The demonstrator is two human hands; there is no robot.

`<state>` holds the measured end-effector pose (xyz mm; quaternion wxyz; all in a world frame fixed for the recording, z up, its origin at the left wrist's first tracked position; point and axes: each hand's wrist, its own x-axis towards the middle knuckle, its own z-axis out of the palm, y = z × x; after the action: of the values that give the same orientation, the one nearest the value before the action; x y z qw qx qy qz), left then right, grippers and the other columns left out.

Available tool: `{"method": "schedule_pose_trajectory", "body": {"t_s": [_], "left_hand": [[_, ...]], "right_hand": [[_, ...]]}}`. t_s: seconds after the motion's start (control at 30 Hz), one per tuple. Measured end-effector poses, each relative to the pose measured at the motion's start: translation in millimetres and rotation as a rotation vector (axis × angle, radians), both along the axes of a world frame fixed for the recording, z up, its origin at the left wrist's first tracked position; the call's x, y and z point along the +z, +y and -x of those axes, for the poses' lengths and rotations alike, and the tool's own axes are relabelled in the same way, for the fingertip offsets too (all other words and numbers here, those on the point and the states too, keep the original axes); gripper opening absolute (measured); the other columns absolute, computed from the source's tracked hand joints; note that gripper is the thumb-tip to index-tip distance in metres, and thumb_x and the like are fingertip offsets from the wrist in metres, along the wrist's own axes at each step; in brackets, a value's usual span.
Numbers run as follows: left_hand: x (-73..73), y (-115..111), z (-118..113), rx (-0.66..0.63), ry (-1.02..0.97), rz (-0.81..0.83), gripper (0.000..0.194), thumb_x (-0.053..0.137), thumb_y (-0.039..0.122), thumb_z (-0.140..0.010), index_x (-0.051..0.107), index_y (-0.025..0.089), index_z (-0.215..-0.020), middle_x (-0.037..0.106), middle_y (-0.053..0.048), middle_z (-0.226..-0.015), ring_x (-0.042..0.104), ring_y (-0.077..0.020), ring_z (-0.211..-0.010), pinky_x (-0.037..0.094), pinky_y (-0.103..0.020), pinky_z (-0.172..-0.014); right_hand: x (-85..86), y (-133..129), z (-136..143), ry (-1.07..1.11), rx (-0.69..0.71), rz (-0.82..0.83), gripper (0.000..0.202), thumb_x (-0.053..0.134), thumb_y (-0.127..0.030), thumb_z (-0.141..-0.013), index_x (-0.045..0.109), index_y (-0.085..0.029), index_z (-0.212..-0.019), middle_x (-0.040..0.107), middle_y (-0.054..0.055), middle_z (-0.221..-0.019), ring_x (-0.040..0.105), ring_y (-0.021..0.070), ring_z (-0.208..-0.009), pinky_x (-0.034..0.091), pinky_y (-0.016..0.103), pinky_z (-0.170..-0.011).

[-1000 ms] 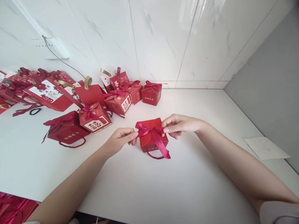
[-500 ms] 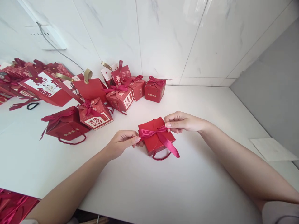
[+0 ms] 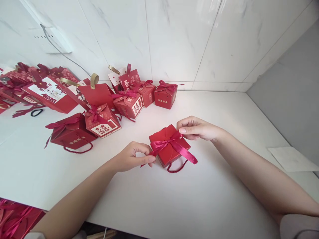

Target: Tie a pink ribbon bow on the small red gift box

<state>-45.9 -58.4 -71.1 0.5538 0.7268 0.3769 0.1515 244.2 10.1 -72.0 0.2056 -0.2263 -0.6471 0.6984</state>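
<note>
A small red box [image 3: 166,146] sits near the middle of the white table [image 3: 174,199], turned a little askew, with a dark red cord handle looping out from its near side. A satin ribbon [image 3: 174,146] crosses its lid and is knotted on top.

The left hand [image 3: 133,157] is just beside the box's left edge. Its thumb and forefinger are pinched shut on one end of the ribbon, low down near the table, while the other fingers curl loosely in. The right hand [image 3: 196,128] is at the far right corner of the box, fingers drawn together and pinching the ribbon there, close to the knot. Both hands are closed in a fingertip grip, neither flat nor spread. One loose tail of ribbon runs off the box's right side and lies on the table.

Further back on the left stand more red boxes: one with a bow and cord handle [image 3: 71,132], one with a white label [image 3: 101,121] touching it, then a few more [image 3: 132,103] in a row toward the wall, the last [image 3: 165,94] standing a little apart. A pile of flat red packaging [image 3: 45,91] lies at the far left. A sheet of paper [image 3: 291,159] rests at the table's right edge, well apart from the hands.
</note>
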Motion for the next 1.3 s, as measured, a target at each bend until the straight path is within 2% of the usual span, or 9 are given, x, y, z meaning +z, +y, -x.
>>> {"method": "schedule_pose_trajectory", "body": {"t_s": [0.17, 0.37, 0.5, 0.63, 0.8, 0.93, 1.03, 1.2, 1.3], "left_hand": [[-2.4, -3.0, -6.0, 0.002, -0.079, 0.003, 0.022, 0.062, 0.037, -0.088, 0.069, 0.016, -0.088, 0.068, -0.005, -0.085, 0.061, -0.0175, -0.081, 0.048, -0.029, -0.076], [-4.2, -5.7, -8.0, 0.396, -0.202, -0.33, 0.026, 0.065, 0.035, -0.087, 0.054, 0.023, -0.106, 0.055, -0.002, -0.095, 0.054, -0.0147, -0.086, 0.044, -0.027, -0.076], [-3.2, -6.2, -9.7, 0.32, -0.199, -0.362, 0.026, 0.062, 0.032, -0.089, 0.057, 0.024, -0.114, 0.055, -0.002, -0.092, 0.053, -0.0136, -0.083, 0.043, -0.027, -0.074], [-3.3, -7.2, -12.0, 0.277, -0.16, -0.323, 0.015, 0.064, 0.029, -0.088, 0.061, 0.02, -0.1, 0.056, 0.001, -0.077, 0.048, -0.0104, -0.066, 0.04, -0.026, -0.067], [-1.5, -3.8, -10.3, 0.25, -0.129, -0.385, 0.013, 0.066, 0.031, -0.086, 0.066, 0.019, -0.092, 0.053, -0.001, -0.076, 0.047, -0.0121, -0.067, 0.041, -0.027, -0.066], [5.1, 7.9, -8.9, 0.208, -0.116, -0.49, 0.02, 0.062, 0.038, -0.088, 0.071, 0.021, -0.086, 0.057, -0.009, -0.11, 0.055, -0.0209, -0.103, 0.045, -0.035, -0.093], [10.6, 18.5, -12.5, 0.162, -0.076, -0.45, 0.02, 0.062, 0.039, -0.088, 0.072, 0.022, -0.084, 0.049, -0.007, -0.14, 0.04, -0.0281, -0.134, 0.026, -0.044, -0.116], [17.6, 22.2, -22.7, 0.142, -0.124, -0.123, 0.029, 0.06, 0.042, -0.089, 0.074, 0.019, -0.078, 0.052, -0.01, -0.141, 0.051, -0.0305, -0.127, 0.044, -0.043, -0.105], [19.4, 16.3, -22.6, 0.202, -0.111, -0.128, 0.029, 0.062, 0.042, -0.088, 0.074, 0.019, -0.076, 0.055, -0.009, -0.138, 0.053, -0.0302, -0.125, 0.045, -0.041, -0.103]], "right_hand": [[0.7, 0.4, 0.7, -0.032, 0.049, -0.061, 0.026, 0.064, -0.038, -0.09, 0.068, -0.013, -0.084, 0.041, -0.009, -0.047, 0.031, 0.0043, -0.042, 0.022, 0.021, -0.044], [1.8, -0.9, 4.0, -0.048, 0.001, -0.099, 0.029, 0.063, -0.039, -0.09, 0.065, -0.014, -0.076, 0.04, -0.009, -0.046, 0.032, 0.0049, -0.045, 0.024, 0.022, -0.048], [1.4, -3.2, 7.5, -0.058, -0.028, -0.107, 0.034, 0.062, -0.043, -0.091, 0.057, -0.016, -0.071, 0.039, -0.009, -0.047, 0.031, 0.0056, -0.046, 0.024, 0.022, -0.047], [9.9, -9.8, 12.0, -0.079, -0.157, -0.13, 0.029, 0.062, -0.047, -0.089, 0.054, -0.02, -0.094, 0.047, -0.007, -0.06, 0.035, 0.0067, -0.049, 0.027, 0.021, -0.046], [40.2, -28.7, 6.2, -0.345, -0.422, -0.479, 0.034, 0.057, -0.055, -0.089, 0.054, -0.021, -0.084, 0.052, -0.002, -0.068, 0.042, 0.0102, -0.058, 0.034, 0.024, -0.052], [56.4, -49.6, -8.3, -0.79, -0.243, -0.543, 0.054, 0.046, -0.066, -0.089, 0.052, -0.02, -0.062, 0.046, -0.001, -0.057, 0.034, 0.0101, -0.047, 0.025, 0.027, -0.045], [54.3, -64.7, -16.2, -0.958, -0.111, -0.465, 0.063, 0.041, -0.071, -0.087, 0.045, -0.019, -0.053, 0.036, -0.002, -0.049, 0.026, 0.0094, -0.041, 0.018, 0.028, -0.043], [40.7, -75.9, -15.4, -0.71, 0.059, -0.314, 0.051, 0.051, -0.064, -0.087, 0.059, -0.019, -0.065, 0.05, 0.0, -0.058, 0.042, 0.0114, -0.049, 0.027, 0.026, -0.046], [33.7, -73.5, -9.5, -0.586, 0.033, -0.323, 0.043, 0.055, -0.057, -0.088, 0.063, -0.018, -0.071, 0.048, -0.002, -0.06, 0.034, 0.0095, -0.051, 0.027, 0.025, -0.047]]}}
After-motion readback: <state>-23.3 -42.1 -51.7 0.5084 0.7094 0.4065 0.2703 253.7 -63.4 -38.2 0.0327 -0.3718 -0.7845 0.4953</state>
